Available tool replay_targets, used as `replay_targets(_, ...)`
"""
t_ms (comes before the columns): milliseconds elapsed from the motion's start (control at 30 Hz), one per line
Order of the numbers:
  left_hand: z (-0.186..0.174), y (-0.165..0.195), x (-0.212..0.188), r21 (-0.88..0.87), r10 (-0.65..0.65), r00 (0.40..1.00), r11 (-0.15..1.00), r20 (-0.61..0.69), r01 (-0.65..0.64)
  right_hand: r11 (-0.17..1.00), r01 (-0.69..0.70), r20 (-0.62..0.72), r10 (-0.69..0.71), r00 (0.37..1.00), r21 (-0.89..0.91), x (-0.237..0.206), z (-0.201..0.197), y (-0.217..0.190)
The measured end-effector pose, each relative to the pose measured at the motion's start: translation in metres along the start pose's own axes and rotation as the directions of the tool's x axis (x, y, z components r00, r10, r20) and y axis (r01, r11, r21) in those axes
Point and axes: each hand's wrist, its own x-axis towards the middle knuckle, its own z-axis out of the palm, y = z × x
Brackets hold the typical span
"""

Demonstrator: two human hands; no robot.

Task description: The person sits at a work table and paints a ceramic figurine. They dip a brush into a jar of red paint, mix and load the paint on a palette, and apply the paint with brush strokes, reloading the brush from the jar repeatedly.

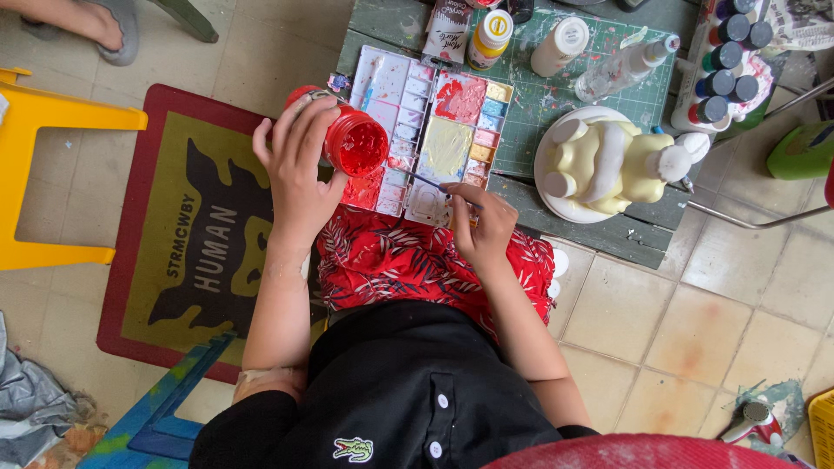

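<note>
Gripping a small open red plastic jar of red paint (352, 142), the left hand (300, 169) tilts its mouth toward the camera, just above the left edge of a white rectangular paint palette with many small wells (430, 130). Right of it, the right hand (482, 221) pinches a thin paintbrush (434, 184), its tip seemingly resting in a lower well, though the bristles are too small to see clearly. Farther right, on a green cutting mat (530, 113), a cream-coloured ceramic figure (612, 161) sits on a white round plate (552, 204).
</note>
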Motion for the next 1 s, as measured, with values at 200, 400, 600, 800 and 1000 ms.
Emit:
replay_targets(200,-0.0003,-0.0003,0.0006,0.010,-0.005,1.000,1.000,0.001,0.005,1.000,0.029,-0.014,-0.029,0.999,0.011,0.0010,-0.0008,0.0011)
replay_targets(400,-0.0003,0.0008,0.0017,0.001,0.003,1.000,1.000,0.004,-0.003,1.000,-0.020,0.003,0.020,1.000,-0.024,0.0009,-0.0006,0.0021)
replay_targets(600,-0.0014,0.0022,0.0021,0.000,0.002,1.000,1.000,0.005,-0.002,1.000,-0.003,0.009,0.003,1.000,-0.021,0.0019,-0.0006,-0.0003)
replay_targets(800,-0.0013,0.0019,0.0036,-0.007,0.003,1.000,1.000,0.006,-0.003,0.998,0.063,0.017,-0.063,0.998,-0.017,0.0044,-0.0024,-0.0044)
replay_targets(1000,-0.0026,0.0024,0.0038,0.001,-0.006,1.000,1.000,0.014,0.006,0.998,0.065,0.012,-0.065,0.998,-0.024,0.0054,-0.0015,-0.0038)
